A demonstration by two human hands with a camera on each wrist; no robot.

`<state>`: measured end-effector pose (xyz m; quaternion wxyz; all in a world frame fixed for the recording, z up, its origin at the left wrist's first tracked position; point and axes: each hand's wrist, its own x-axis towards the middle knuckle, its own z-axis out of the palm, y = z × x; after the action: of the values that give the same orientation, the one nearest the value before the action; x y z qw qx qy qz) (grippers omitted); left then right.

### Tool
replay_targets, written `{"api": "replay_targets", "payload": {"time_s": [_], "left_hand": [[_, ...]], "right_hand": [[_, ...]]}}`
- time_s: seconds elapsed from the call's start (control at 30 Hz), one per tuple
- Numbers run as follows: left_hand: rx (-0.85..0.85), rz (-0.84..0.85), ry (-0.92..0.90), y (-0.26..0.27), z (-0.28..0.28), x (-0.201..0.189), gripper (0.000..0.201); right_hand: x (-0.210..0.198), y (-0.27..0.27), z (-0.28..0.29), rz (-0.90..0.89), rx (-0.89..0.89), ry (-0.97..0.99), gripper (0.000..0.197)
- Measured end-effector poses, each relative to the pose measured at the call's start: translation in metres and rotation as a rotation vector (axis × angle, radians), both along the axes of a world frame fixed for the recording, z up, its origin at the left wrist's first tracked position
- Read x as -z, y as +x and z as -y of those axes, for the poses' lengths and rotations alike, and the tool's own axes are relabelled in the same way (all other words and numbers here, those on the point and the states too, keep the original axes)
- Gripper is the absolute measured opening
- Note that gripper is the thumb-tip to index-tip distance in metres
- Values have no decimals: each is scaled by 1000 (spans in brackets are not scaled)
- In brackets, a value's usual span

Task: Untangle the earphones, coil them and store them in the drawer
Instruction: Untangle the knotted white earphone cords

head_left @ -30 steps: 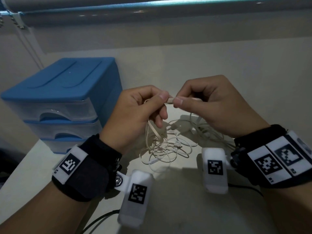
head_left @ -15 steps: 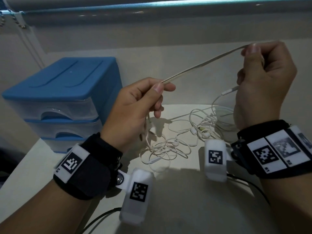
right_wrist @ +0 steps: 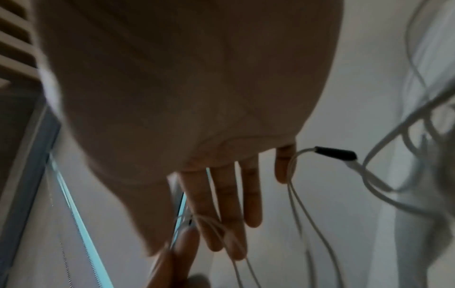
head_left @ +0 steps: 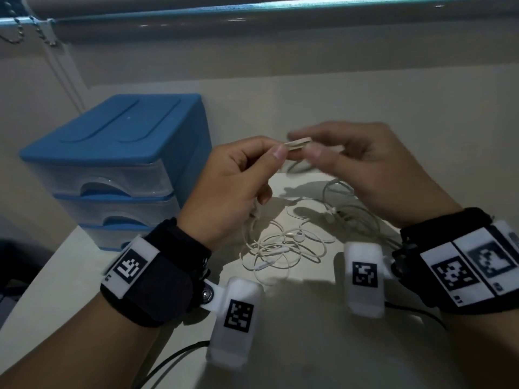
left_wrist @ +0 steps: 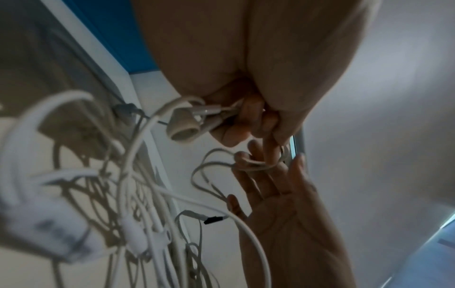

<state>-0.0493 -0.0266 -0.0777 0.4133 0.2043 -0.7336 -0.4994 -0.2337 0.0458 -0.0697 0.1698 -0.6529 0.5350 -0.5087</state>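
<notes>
White earphones (head_left: 283,249) lie in a tangle on the table between my wrists. My left hand (head_left: 281,153) is raised above them and pinches a folded length of the cable (head_left: 298,142) between thumb and forefinger. In the left wrist view its lower fingers curl round an earbud (left_wrist: 184,124). My right hand (head_left: 310,148), blurred, meets the left hand. Its fingers (right_wrist: 227,204) are straight, with a loop of cable (left_wrist: 256,167) lying across them and the thumb held apart. The black jack plug (right_wrist: 335,154) hangs free beside the right hand.
A blue three-drawer unit (head_left: 118,164) with clear drawers, all closed, stands at the table's left rear. Behind the table is a wall with a window blind and its bead chain (head_left: 16,32). Dark cables (head_left: 174,357) trail from the wrist cameras at the near edge.
The right hand, which had pulled the cable taut up to the right, has dropped back to the left hand with straightened fingers. The stretched length is now slack and folded.
</notes>
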Motion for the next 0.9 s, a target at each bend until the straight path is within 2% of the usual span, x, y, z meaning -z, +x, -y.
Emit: {"api": "replay_targets", "payload": {"time_s": [0.07, 0.13, 0.23, 0.33, 0.47, 0.6, 0.8, 0.9], "left_hand": [[5, 12, -1, 0, 2, 0, 21], [-16, 28, -1, 0, 2, 1, 20], [-55, 20, 38, -1, 4, 2, 15], [-94, 18, 85, 0, 9, 4, 15], [-139, 190, 62, 1, 11, 7, 14], [-239, 320, -41, 4, 16, 12, 13], [-209, 531, -91, 6, 16, 13, 16], [-194, 556, -113, 7, 17, 15, 20]], "right_hand": [[4, 4, 2, -80, -29, 44, 17], [4, 2, 3, -72, 12, -21, 22], [1, -6, 3, 41, 110, -112, 29], [1, -18, 3, 155, 191, -114, 31], [2, -19, 3, 102, 234, -59, 32], [2, -18, 3, 170, 250, -48, 31], [12, -27, 7, 143, 352, 55, 28], [18, -35, 10, 137, 393, 112, 27]]}}
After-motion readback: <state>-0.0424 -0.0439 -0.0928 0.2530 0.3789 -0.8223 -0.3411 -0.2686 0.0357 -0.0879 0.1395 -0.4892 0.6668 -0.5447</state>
